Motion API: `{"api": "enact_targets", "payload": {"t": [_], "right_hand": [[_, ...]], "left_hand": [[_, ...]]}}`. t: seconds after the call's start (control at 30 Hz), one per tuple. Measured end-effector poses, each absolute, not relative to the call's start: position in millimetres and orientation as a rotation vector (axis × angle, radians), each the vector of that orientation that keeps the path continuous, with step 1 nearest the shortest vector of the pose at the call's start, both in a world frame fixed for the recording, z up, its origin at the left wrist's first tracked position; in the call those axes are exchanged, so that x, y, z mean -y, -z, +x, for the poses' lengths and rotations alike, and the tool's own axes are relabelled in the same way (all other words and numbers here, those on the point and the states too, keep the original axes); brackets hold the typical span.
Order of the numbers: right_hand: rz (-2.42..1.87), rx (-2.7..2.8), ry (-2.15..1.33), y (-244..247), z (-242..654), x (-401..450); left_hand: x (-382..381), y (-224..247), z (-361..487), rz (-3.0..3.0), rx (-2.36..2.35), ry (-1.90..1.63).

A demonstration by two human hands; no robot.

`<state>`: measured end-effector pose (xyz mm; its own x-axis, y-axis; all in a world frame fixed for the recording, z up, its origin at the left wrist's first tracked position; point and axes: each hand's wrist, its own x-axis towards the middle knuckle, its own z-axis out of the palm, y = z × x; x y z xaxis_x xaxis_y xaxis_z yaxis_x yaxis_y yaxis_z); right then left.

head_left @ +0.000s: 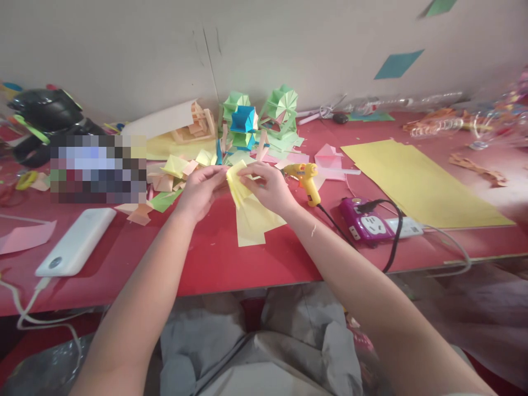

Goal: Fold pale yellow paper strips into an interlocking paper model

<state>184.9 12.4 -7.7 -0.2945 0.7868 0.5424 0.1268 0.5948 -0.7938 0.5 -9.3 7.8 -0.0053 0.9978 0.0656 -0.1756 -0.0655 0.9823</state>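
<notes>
Between my two hands is a piece of folded yellow paper [236, 184], raised a little over the red table. My left hand [203, 190] pinches its left edge, with the fingertips partly hidden behind it. From the other side my right hand [266, 187] grips the paper's upper right with thumb and fingers. Beneath them, flat yellow paper pieces [252, 224] lie on the table. A yellow hot glue gun [307, 179] rests just right of my right hand. Behind my hands stand folded paper shapes, one blue [243, 122] and one green [282, 104].
Paper scraps [175, 170] crowd the left of my hands. A white power bank [76, 242] with a cable lies at left. On the right are a purple power strip [367, 223] with cords and large yellow sheets [429, 184]. The red table's [231, 269] front edge is near my lap.
</notes>
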Motion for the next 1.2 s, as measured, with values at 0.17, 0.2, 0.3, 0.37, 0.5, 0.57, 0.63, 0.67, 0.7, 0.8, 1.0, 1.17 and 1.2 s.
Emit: {"api": "enact_targets", "payload": {"t": [0.17,0.2,0.3,0.37,0.5,0.57,0.63,0.67,0.7,0.8,1.0,1.17,1.2], "right_hand": [[-0.822,1.85,-0.595,14,186,-13],[-0.822,1.883,-0.587,14,186,-12],[-0.809,2.004,-0.556,14,188,-12],[-0.797,2.044,-0.533,14,189,-14],[-0.85,1.911,-0.539,13,189,-15],[-0.859,1.838,-0.556,12,189,-14],[-0.783,1.833,-0.567,12,188,-13],[-0.726,1.849,-0.56,12,188,-12],[-0.671,1.876,-0.539,13,188,-12],[-0.587,1.974,-0.416,14,189,-13],[-0.693,2.158,-0.353,15,193,-16],[-0.698,2.112,-0.43,17,192,-17],[-0.684,2.085,-0.457,17,191,-16]], "left_hand": [[10,-9,1,1.164,-1.096,-1.261],[10,-8,1,1.188,-1.118,-1.276],[8,-3,-1,1.22,-1.172,-1.33],[7,-1,-2,1.216,-1.197,-1.35],[5,2,-1,1.24,-1.269,-1.357],[5,3,0,1.246,-1.291,-1.354],[5,3,0,1.231,-1.283,-1.342],[5,3,1,1.218,-1.274,-1.334],[5,3,1,1.202,-1.264,-1.324],[6,1,1,1.134,-1.213,-1.295],[6,-4,-1,0.994,-1.121,-1.308],[6,-4,-2,1.062,-1.058,-1.233],[7,-4,-3,1.071,-1.065,-1.232]]}}
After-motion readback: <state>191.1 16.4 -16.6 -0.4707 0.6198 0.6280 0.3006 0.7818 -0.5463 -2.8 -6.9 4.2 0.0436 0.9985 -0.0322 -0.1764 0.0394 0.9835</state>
